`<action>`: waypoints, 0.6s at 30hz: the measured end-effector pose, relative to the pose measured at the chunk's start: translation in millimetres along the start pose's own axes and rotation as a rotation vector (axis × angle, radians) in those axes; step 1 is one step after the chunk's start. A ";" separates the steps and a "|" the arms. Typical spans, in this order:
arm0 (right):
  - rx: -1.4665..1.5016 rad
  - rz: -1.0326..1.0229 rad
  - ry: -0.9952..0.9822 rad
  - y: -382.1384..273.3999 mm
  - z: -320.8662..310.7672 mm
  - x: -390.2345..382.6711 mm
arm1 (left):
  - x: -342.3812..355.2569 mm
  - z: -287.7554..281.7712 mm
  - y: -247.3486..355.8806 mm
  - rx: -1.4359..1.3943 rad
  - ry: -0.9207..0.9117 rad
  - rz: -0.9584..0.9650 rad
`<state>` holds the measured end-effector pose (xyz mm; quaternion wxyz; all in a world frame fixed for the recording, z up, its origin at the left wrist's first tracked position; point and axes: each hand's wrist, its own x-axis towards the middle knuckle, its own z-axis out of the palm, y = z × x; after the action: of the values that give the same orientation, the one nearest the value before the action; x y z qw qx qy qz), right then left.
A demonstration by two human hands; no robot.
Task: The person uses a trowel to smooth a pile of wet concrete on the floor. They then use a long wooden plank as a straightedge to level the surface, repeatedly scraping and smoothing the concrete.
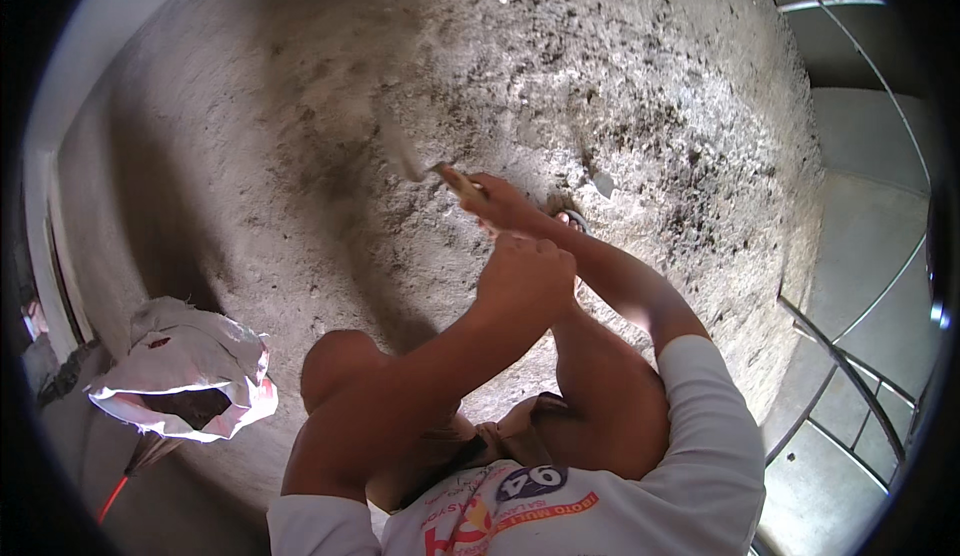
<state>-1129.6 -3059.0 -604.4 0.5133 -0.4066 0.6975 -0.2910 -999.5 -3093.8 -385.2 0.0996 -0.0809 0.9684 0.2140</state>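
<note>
My right hand (495, 201) grips the wooden handle of a tool (455, 181), whose flat metal blade is blurred over the rough, pitted concrete floor (330, 106). My left hand (525, 276) is closed just below it, over my right forearm from this view; what is in its fingers, if anything, is hidden. Beyond my right wrist lies a small grey flat piece (603, 184) on the crumbly surface. Part of my sandalled foot (570, 221) shows behind that arm, and my bent knees frame both arms.
A torn, open whitish sack (180, 356) stands at the lower left, near a thin red rod or cord (112, 496). Along the right, metal bars and frames (850, 396) lie against a smoother grey surface (860, 236). A pale wall edge (45, 206) runs up the left.
</note>
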 end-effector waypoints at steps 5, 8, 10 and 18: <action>0.227 0.187 -0.027 -13.0 -37.0 3.6 | -8.2 -11.4 -9.8 -0.039 -0.165 -0.014; 0.473 0.278 0.158 8.5 -93.1 -13.5 | -7.6 -4.5 -11.9 -0.018 -0.129 -0.020; 0.471 0.240 0.243 29.0 -127.4 -21.1 | -2.1 -3.3 -10.2 0.026 -0.099 -0.024; 0.147 0.342 0.460 16.5 -140.4 -40.1 | -16.6 -1.8 -5.4 0.063 -0.144 -0.020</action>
<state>-1262.1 -3017.6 -556.1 0.4113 -0.1683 0.8309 -0.3347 -982.6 -3097.5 -382.0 0.1733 -0.0718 0.9641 0.1878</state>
